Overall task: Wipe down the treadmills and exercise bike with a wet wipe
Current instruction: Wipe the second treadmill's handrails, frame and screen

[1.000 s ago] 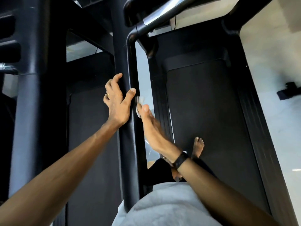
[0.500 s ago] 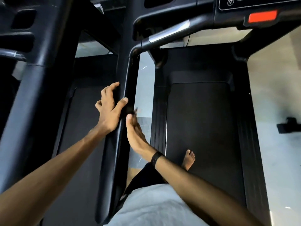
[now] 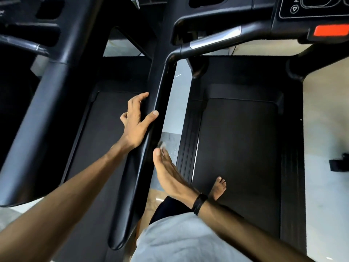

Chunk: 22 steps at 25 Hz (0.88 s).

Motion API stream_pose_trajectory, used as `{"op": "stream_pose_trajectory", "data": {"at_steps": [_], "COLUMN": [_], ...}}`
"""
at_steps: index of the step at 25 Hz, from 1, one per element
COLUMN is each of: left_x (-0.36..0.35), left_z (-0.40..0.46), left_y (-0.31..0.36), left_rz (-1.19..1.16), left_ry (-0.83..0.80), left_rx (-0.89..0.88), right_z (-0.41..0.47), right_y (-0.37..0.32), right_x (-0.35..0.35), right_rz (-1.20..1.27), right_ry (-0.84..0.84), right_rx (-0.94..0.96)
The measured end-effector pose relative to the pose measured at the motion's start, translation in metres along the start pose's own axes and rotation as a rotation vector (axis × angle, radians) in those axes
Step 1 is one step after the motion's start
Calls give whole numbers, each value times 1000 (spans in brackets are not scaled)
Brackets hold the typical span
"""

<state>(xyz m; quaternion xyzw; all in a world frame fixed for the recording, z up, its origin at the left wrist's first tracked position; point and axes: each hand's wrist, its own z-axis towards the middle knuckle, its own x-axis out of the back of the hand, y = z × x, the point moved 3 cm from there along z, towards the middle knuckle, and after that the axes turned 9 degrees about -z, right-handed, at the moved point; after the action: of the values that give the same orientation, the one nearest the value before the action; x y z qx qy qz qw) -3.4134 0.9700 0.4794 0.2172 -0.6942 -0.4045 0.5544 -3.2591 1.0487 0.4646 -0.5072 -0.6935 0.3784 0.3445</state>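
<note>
2 hands on job: wet wipe (image 3: 160, 144), blurred, pinned under our right hand (image 3: 168, 173) against side rail (image 3: 151, 140) of treadmill (image 3: 238, 148). Left hand (image 3: 135, 120) spread flat, thumb over rail, likely bracing us. Hands near, apart.

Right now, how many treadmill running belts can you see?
2. One treadmill belt lies on the right, with a bare foot on it; the other belt is on the left, beyond the left hand, partly hidden by the arm and handrail.
</note>
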Motion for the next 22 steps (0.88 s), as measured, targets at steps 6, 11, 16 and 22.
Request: {"op": "stream_pose_trajectory", "data": {"at_steps": [6, 11, 16, 22], "left_x": [0, 0, 0, 0], "left_z": [0, 1, 0, 8], "left_y": [-1, 1, -1, 6], "left_rz": [-6, -44, -30, 141], "left_ry": [17, 12, 21, -18], "left_rx": [4, 29, 15, -96], "right_z": [36, 22, 34, 39], "right_y": [-10, -26, -15, -34], "right_x": [20, 22, 35, 51], "right_rz": [-37, -63, -75, -90], "right_ry": [93, 113, 12, 106], "right_rx": [-39, 84, -75, 19]}}
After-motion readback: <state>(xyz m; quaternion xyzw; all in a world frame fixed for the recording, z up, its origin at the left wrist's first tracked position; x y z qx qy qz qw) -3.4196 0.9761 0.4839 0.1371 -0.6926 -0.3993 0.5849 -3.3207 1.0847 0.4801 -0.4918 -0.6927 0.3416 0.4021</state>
